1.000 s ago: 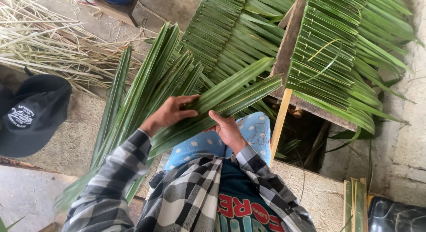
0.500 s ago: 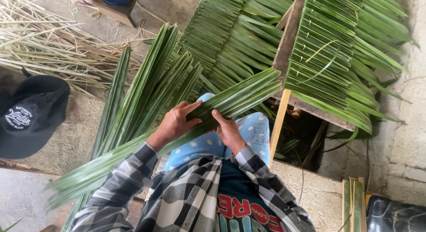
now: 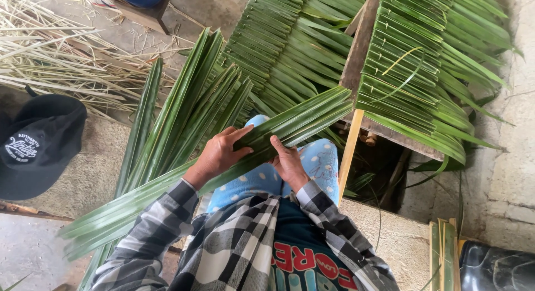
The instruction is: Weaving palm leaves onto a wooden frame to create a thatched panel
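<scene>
Across my lap lies a long green palm leaf strip bundle, running from lower left to upper right. My left hand grips it from above, fingers wrapped over the leaf. My right hand presses on the same bundle just beside the left, fingers closed on it. Under the leaf, my knees in blue dotted cloth show. The bundle's far tip reaches the wooden bar of a thatch panel made of folded leaves.
More loose green leaves lean at my left. A second thatch panel lies ahead. Dry pale stalks cover the ground at upper left. A black cap sits at left. A thin wooden stick stands by my right knee.
The leaf bundle has swung lower across my lap, its left end dropping toward the lower left. Both hands slid closer together on it.
</scene>
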